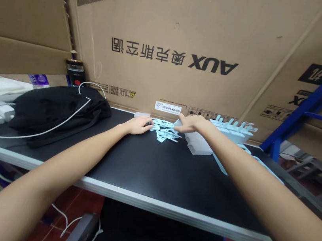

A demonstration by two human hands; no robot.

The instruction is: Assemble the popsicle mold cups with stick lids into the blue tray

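Note:
A loose pile of light blue plastic sticks (167,132) lies on the black tabletop (142,169), between my two hands. At the pile's left edge rests my left hand (140,125), fingers stretched toward the sticks and slightly apart; nothing shows in its grasp. My right hand (191,123) is on the pile's right side, with thumb and fingers around a pale blue plastic piece (177,123), partly hidden by the fingers. Just below the right hand stands a translucent plastic box (199,143). Another small clear piece (141,115) lies behind my left hand.
A light blue popsicle mold (234,131) with upright handles stands at the right, by a blue-rimmed tray (220,163) partly behind my right forearm. Black cloth (60,110), white cables (42,134) and a dark jar (75,72) are at left. A large cardboard sheet (162,25) rises behind.

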